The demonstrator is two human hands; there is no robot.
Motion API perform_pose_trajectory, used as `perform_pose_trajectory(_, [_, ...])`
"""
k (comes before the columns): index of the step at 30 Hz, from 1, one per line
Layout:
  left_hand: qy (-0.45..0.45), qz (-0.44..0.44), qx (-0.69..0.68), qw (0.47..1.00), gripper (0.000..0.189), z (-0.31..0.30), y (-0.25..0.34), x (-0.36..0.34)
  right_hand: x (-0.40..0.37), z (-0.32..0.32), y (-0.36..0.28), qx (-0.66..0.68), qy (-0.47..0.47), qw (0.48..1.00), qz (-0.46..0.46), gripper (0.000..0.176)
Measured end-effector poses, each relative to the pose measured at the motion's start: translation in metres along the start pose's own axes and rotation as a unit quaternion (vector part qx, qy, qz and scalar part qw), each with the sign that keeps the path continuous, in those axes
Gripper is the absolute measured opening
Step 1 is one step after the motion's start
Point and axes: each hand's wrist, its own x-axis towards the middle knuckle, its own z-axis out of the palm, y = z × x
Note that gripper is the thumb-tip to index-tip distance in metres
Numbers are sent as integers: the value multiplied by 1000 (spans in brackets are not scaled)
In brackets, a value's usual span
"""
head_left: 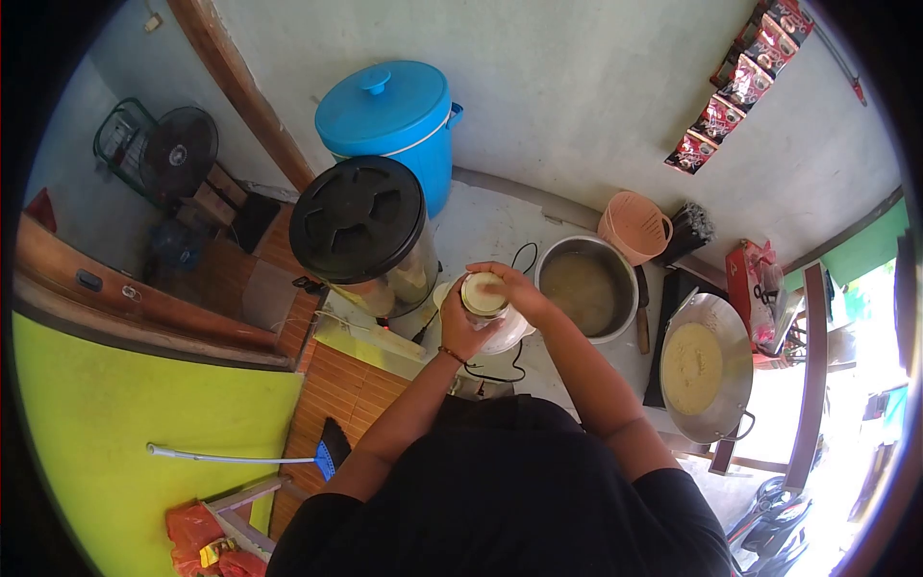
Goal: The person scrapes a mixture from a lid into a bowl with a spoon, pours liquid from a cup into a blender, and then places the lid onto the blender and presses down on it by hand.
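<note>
In front of my body is a small jar with a round cream lid [484, 292], seen from above. My left hand [461, 322] is wrapped around its left side. My right hand [511, 291] grips the lid from the right, its fingers over the top and rim. Just below the jar is a pale, rounded base [508, 335] on the table, with a black cord [519, 370] nearby; it looks like a blender, though my hands hide much of it. To the right of my hands stands a metal pot [582, 288] of cloudy liquid.
A black-lidded drink dispenser [358, 216] and blue lidded bucket [389, 111] stand left on the white table [490, 216]. Rightward are a knife [642, 322], a pink basket [635, 226] and a wok [735, 356] holding pale batter. A broom [332, 452] leans low left.
</note>
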Motion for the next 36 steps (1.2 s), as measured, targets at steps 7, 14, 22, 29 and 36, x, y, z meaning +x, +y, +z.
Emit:
perform_pose_trajectory(7, [-17,-201,-321,925,53,-11,-3,13,4,8,23,202,83,975,34,35])
perform_pose_trajectory(14, [27,-226,-268,936,47,0,-18,15,10,9,35,188,110,975,41,31])
perform_pose_trajectory(22, [43,-234,-282,929,44,1,-14,13,10,8,38,198,105,973,44,30])
perform_pose_trajectory(29, [42,-217,-270,937,44,-1,-5,16,10,8,37,192,104,975,39,29])
perform_pose_trajectory(36, [48,-205,-300,931,50,-1,-2,15,12,9,31,166,122,977,51,27])
